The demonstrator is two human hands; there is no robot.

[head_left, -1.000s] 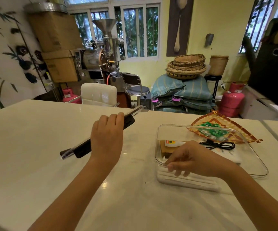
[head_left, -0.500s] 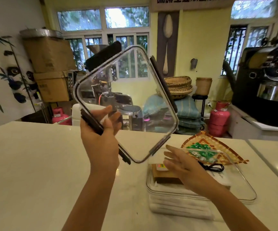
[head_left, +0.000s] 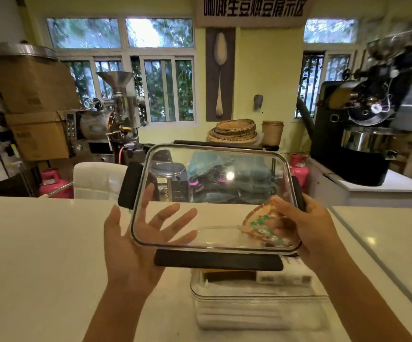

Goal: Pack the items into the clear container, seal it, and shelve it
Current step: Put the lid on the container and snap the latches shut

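Observation:
A clear rectangular lid (head_left: 215,193) with black latch flaps is held up above the white counter, tilted toward me. My right hand (head_left: 308,223) grips its right edge by the black flap. My left hand (head_left: 136,243) is spread flat behind the lid's left side, fingers apart, palm against it. Below the lid sits the clear container (head_left: 256,307) on the counter, with a brown box and a white item inside; the lid hides its far half. Through the lid shows a patterned woven tray (head_left: 259,218) with green pieces.
The white counter (head_left: 39,255) stretches left and front; a second counter (head_left: 385,243) runs along the right. Behind stand a white chair (head_left: 96,180), roasting machines, cardboard boxes, pink gas cylinders and stacked baskets.
My left hand lifted the lid from the counter, raised it upright, then brought it over the container. My right hand left the container and took the lid's right edge; my left hand opened flat.

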